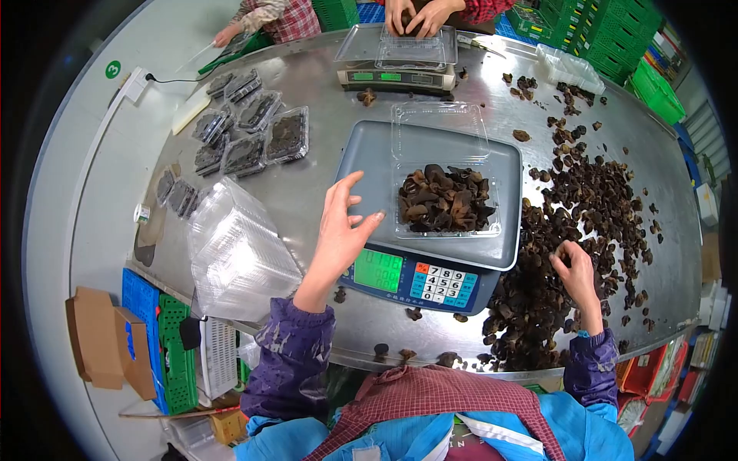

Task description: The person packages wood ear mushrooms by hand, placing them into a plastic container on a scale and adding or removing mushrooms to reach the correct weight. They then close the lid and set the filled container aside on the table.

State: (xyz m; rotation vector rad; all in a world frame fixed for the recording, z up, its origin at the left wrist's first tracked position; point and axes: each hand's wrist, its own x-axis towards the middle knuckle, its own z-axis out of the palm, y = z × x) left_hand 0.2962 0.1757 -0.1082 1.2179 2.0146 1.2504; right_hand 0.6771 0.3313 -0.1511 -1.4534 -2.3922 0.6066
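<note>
My left hand (344, 227) is open, fingers spread, above the left edge of the grey scale pan (369, 165), with nothing in it. On the pan sits a clear plastic clamshell box (498, 219), its lid (440, 131) folded back. Dark brown wood ear mushrooms (446, 201) fill its base. The scale's green display (378, 270) is lit, beside a keypad (440, 284). My right hand (576, 270) is at the loose pile of wood ear mushrooms (530, 315), right of the scale. Its fingers are curled towards the thumb; whatever they hold is lost against the dark pile.
Filled, closed boxes (287, 137) lie at the left, behind a stack of nested clear boxes (238, 250). Across the table, a co-worker's hands (423, 17) work over a second scale (396, 77). A knife (478, 46) lies near it. More clear containers (570, 69) stand at the back right.
</note>
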